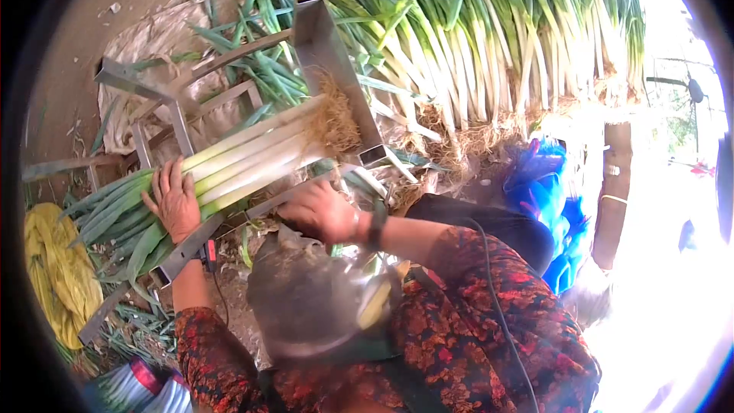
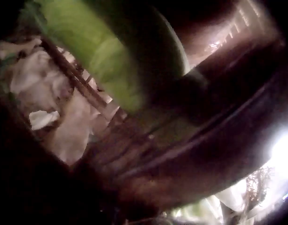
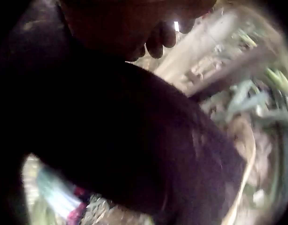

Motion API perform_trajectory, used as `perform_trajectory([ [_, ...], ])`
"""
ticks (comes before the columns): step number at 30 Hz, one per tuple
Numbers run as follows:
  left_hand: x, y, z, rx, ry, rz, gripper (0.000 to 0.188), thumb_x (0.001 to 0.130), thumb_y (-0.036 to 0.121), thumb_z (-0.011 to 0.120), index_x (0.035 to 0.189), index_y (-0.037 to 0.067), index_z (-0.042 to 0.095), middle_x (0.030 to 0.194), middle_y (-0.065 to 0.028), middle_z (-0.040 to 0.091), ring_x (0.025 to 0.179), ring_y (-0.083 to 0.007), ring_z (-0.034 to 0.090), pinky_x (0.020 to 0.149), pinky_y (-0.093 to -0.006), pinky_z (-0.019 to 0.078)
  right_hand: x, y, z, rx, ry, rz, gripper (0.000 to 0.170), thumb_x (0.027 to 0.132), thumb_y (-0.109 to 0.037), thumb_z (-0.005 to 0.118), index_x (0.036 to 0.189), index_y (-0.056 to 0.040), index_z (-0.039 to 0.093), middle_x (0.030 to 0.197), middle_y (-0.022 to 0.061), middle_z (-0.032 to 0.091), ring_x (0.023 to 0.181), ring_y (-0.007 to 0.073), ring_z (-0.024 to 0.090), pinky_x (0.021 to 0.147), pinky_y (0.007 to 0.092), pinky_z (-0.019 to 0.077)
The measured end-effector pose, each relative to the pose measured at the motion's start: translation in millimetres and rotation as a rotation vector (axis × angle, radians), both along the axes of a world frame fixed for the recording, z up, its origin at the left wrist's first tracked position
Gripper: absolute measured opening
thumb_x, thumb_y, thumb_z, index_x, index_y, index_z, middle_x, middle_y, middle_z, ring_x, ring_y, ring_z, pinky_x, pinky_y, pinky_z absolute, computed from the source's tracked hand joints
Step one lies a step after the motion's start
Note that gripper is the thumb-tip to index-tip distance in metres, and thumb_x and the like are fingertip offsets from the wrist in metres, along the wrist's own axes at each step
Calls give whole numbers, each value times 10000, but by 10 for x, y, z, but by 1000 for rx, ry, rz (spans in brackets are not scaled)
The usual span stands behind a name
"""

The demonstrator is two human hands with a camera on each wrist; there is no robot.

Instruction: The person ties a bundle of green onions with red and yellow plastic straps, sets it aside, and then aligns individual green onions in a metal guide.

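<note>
A bundle of long green onions lies across a metal frame, its roots against the upright channel plate and its leaves trailing to the left. My left hand rests on the bundle where white stalk turns green, fingers spread and straight. Close up in the left wrist view is a broad green leaf. My right hand is blurred beside the frame's near rail, below the roots. In the right wrist view its fingers hang loosely bent, with nothing seen in them.
A large row of green onions lies at the back right, roots toward me. Blue plastic sits at the right and a yellow sack at the left. Loose leaves litter the ground behind the frame. Something grey and blurred covers my lap.
</note>
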State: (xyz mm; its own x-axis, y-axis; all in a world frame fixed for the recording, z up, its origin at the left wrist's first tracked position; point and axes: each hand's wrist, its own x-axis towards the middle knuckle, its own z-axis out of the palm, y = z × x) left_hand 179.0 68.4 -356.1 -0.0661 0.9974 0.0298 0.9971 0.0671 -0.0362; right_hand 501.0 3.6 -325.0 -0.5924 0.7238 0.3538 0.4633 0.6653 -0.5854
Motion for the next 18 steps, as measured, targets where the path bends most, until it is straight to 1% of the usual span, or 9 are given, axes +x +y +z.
perform_trajectory([
  [3,-39,3,-89,3,36,-2,404,962,367,433,1358,286,454,1414,56,419,1355,-196,309,1106,-582,61,686,-447,-596,-345,-383,24,112,765,-162,617,875,-159,637,821,39,599,827,221,593,750,397,453],
  [4,-47,7,-113,1,44,-1,405,963,367,431,1359,286,452,1417,57,417,1356,-195,308,1106,-583,61,870,-242,-672,-472,-862,69,102,780,-167,617,873,-159,658,794,37,620,776,214,625,636,402,493],
  [5,-32,18,-87,-41,65,18,408,968,369,417,1367,290,443,1429,60,403,1364,-200,294,1104,-585,61,1094,-81,-564,-525,-1077,-148,107,801,-170,599,882,-143,664,793,37,637,759,213,644,554,401,506],
  [7,-38,19,-106,-9,65,4,421,949,365,450,1364,294,441,1418,63,410,1363,-194,299,1102,-598,70,2082,63,-1218,-179,-973,-490,97,819,-176,582,828,-103,645,720,50,623,679,244,626,593,376,506],
  [9,-33,23,-108,10,84,-9,433,944,354,458,1372,291,433,1422,63,406,1366,-195,298,1101,-602,76,2715,458,-1127,-409,-258,-1158,314,775,-176,646,1054,-41,600,951,174,639,807,315,630,709,372,523],
  [10,-29,29,-104,4,87,-11,436,944,352,456,1374,291,431,1426,62,402,1367,-197,295,1101,-599,76,2978,646,-1265,-280,-338,-1438,301,844,-167,520,1120,-56,569,1101,210,568,994,363,550,858,440,463],
  [11,-32,31,-101,-5,91,-12,438,944,351,455,1377,290,429,1430,62,398,1369,-199,293,1102,-596,77,3173,801,-1196,-299,-381,-1563,361,850,-206,523,1160,-24,560,1082,234,574,1035,374,531,947,461,409],
  [14,-25,27,-97,2,96,-15,445,942,349,453,1382,287,425,1440,59,388,1374,-202,285,1103,-586,79,3830,1100,-1590,-721,-390,-1723,531,815,-397,567,1218,-51,546,1215,237,548,1169,382,493,1011,450,374],
  [18,-42,33,-114,-5,118,-11,450,940,351,450,1384,284,423,1447,50,380,1377,-204,278,1104,-575,83,3748,1199,-1420,-754,-606,-1542,562,796,-471,579,1169,-51,583,1205,245,565,1099,388,558,953,442,443],
])
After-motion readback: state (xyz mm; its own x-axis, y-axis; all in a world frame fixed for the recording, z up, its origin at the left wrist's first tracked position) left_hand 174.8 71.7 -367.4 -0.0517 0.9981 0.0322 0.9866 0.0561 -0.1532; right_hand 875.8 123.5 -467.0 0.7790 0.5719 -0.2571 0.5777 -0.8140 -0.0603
